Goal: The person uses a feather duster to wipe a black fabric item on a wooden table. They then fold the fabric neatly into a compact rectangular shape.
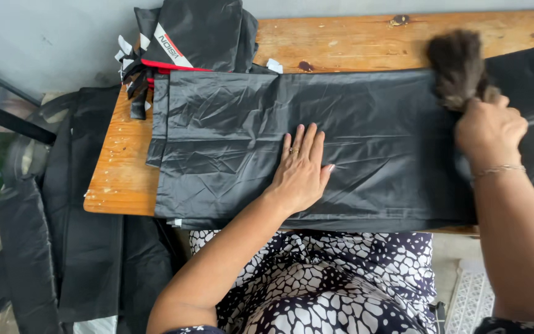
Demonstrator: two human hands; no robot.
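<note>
Black fabric sheet (353,142) is lying flat across the wooden tabletop (122,167), covering most of it; its near edge is running right along the tabletop's front edge, its left edge is stopping short and leaving a bare wood strip on the left, and its right end is running out of frame. Bare wood is also showing along the far edge, next to the wall. A folded stack of black pieces with red and white trim (193,34) is sitting on the far left corner, overlapping the sheet's far edge. More black fabric (63,235) is hanging off the left side toward the floor. Left hand (301,170) is lying open, palm down, fingers spread slightly, pressing flat on the sheet near its front edge, forearm coming in from below. Right hand (488,131) is closed around a dark fluffy brush-like bundle (458,67), holding it upright over the sheet's right part, wrist bent, bristle end blurred.
</note>
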